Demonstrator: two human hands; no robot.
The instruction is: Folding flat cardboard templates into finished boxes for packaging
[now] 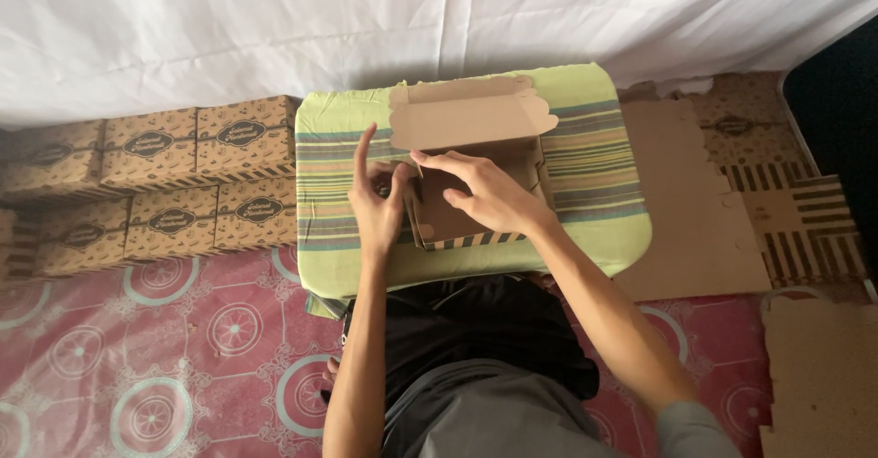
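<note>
Striped cushion (594, 175); half-folded cardboard box (476, 124) between left hand (377, 197), right hand (489, 193)

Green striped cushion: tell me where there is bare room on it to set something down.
On the green striped cushion, the right end is bare, between the half-folded cardboard box and the flat cardboard sheets. A narrower strip lies bare at the left end, beside the stacked finished boxes. The middle is crowded: left hand and right hand work the box.
</note>
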